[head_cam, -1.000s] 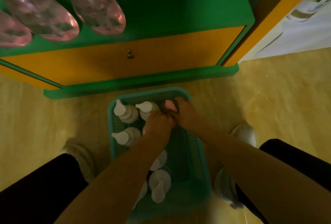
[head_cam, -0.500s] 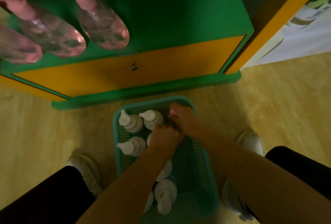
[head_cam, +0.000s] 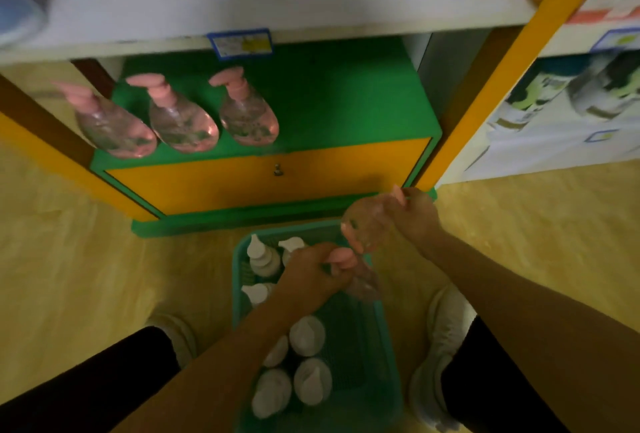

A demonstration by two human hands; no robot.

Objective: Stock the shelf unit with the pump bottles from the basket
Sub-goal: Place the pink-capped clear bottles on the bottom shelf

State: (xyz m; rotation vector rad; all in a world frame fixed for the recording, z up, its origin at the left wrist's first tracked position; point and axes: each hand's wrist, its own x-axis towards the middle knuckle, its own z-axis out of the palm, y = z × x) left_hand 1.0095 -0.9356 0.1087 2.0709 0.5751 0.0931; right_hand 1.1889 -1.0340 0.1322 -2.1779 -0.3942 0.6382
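While right grip clasps a clear bottle tilted, pump up-right, left grip clutches another's pink pump.

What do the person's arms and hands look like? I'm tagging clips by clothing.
Both forearms are bare with no sleeve in view, and the left hand and right hand wear no gloves. No watch, ring or bracelet shows, though the dim picture could hide small items. Lower down, dark trousers and pale shoes are visible.

Pink-pumped clear bottles stand on a green shelf with an orange front; the basket is teal, its bottles white.
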